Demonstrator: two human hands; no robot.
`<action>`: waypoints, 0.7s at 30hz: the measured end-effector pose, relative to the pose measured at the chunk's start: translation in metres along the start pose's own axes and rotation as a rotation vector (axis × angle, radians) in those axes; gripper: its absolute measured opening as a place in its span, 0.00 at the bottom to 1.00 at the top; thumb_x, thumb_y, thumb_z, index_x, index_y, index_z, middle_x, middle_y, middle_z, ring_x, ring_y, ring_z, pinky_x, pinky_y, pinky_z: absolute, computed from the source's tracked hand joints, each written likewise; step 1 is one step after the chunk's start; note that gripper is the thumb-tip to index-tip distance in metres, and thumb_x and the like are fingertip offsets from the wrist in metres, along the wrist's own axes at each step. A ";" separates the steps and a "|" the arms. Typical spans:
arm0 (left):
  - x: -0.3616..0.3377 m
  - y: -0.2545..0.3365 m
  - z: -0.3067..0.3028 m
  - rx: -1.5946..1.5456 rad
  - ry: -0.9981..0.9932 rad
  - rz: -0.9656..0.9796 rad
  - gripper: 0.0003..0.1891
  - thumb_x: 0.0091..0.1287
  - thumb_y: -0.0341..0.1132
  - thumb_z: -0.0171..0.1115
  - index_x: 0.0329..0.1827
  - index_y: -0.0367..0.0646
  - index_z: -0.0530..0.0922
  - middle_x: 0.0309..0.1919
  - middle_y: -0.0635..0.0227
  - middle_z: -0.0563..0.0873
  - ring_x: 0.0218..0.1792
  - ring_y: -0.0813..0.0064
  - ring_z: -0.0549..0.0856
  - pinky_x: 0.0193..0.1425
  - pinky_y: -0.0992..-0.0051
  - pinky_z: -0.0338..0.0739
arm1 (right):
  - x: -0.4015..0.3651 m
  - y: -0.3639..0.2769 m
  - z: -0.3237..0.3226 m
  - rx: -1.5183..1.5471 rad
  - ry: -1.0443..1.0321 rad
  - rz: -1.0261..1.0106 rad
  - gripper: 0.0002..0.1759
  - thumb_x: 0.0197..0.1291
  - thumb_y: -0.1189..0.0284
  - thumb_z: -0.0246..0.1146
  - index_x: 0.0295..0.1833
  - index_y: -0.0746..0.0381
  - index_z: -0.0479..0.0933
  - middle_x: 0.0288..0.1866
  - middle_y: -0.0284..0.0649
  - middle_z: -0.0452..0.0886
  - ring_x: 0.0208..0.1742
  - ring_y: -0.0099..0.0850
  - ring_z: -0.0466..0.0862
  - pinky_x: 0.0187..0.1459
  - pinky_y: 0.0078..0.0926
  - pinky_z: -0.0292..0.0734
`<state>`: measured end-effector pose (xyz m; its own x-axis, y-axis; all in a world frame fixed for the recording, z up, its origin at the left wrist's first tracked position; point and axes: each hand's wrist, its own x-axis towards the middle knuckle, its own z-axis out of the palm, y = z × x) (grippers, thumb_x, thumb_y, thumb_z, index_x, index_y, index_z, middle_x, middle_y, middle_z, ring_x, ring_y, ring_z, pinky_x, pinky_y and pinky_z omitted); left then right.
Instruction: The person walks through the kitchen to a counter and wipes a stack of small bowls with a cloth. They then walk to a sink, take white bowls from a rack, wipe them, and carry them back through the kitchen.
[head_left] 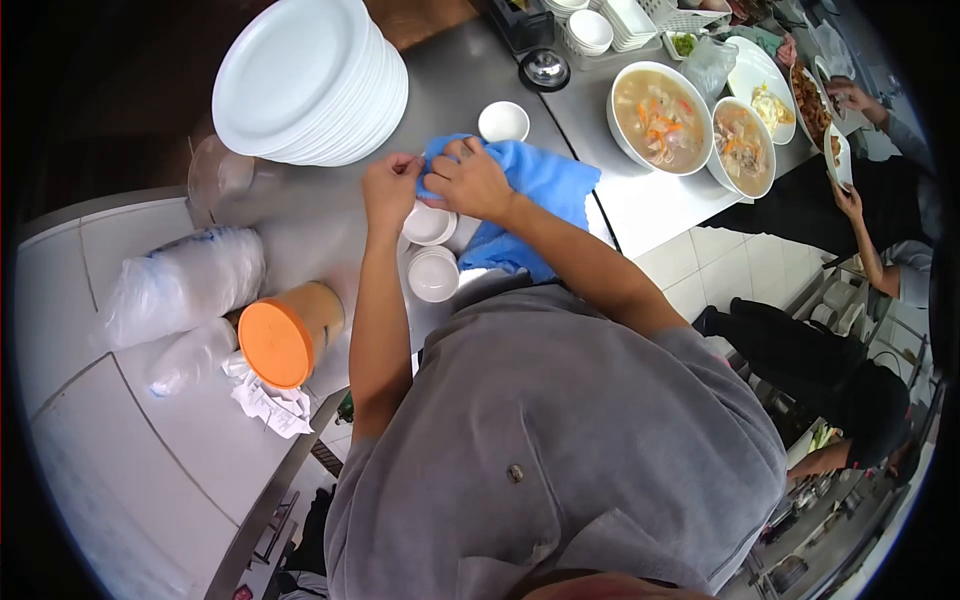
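Item: blue cloth (545,185), upper centre of frame, on the steel tabletop (460,70), bunched at its left end. The right hand (470,180) is closed over the bunch and the left hand (390,185) pinches its edge; whether a bowl sits inside cannot be told. Adjacent: small bowls (430,225) just below the hands, plate stack (310,80) upper left, soup bowls (660,115) upper right. Step, as judged: wiping small bowls; the next move calls for one hand freed for the nearest bowl while the other keeps the cloth.

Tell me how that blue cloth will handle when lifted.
Likely floppy: the blue cloth lies in soft folds on the counter. Probably light, since the right hand bunches it up. Unlikely to slip, as it looks matte rather than glossy.
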<state>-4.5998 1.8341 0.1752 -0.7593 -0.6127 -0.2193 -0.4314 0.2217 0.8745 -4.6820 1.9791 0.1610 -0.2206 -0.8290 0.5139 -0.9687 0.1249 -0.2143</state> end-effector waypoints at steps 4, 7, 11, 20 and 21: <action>0.008 -0.003 -0.002 -0.018 -0.052 -0.003 0.06 0.61 0.29 0.68 0.35 0.33 0.84 0.26 0.61 0.88 0.26 0.76 0.84 0.33 0.74 0.77 | 0.002 0.001 -0.003 0.186 0.170 0.083 0.17 0.50 0.55 0.70 0.33 0.57 0.77 0.38 0.39 0.77 0.44 0.41 0.75 0.46 0.42 0.70; 0.009 -0.001 -0.003 0.188 -0.113 -0.013 0.06 0.60 0.28 0.68 0.35 0.34 0.83 0.27 0.57 0.88 0.27 0.70 0.86 0.35 0.71 0.79 | -0.001 0.008 -0.017 0.335 0.394 0.285 0.17 0.52 0.58 0.71 0.33 0.60 0.76 0.36 0.42 0.77 0.42 0.43 0.74 0.45 0.41 0.70; -0.003 0.018 -0.002 0.340 -0.122 0.105 0.07 0.59 0.28 0.68 0.38 0.34 0.83 0.29 0.55 0.87 0.30 0.65 0.86 0.37 0.69 0.79 | -0.009 0.007 -0.044 0.525 0.708 0.846 0.18 0.63 0.59 0.66 0.39 0.64 0.75 0.34 0.43 0.77 0.40 0.38 0.75 0.46 0.34 0.72; -0.023 0.034 0.002 0.017 0.124 0.216 0.09 0.62 0.26 0.68 0.42 0.35 0.79 0.32 0.61 0.86 0.31 0.76 0.85 0.35 0.77 0.80 | -0.018 0.001 -0.078 1.104 0.756 1.175 0.17 0.72 0.60 0.58 0.51 0.64 0.77 0.42 0.34 0.81 0.43 0.21 0.77 0.47 0.21 0.73; -0.030 0.040 0.017 -0.150 0.079 0.212 0.08 0.64 0.27 0.68 0.43 0.36 0.79 0.32 0.62 0.85 0.30 0.77 0.84 0.34 0.80 0.79 | -0.018 -0.003 -0.076 1.212 0.703 1.163 0.18 0.70 0.62 0.61 0.54 0.65 0.77 0.44 0.36 0.82 0.45 0.22 0.78 0.49 0.22 0.74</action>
<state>-4.6030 1.8742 0.2091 -0.7819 -0.6234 0.0053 -0.1849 0.2400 0.9530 -4.6841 2.0352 0.2151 -0.9596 -0.2210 -0.1743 0.2335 -0.2794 -0.9313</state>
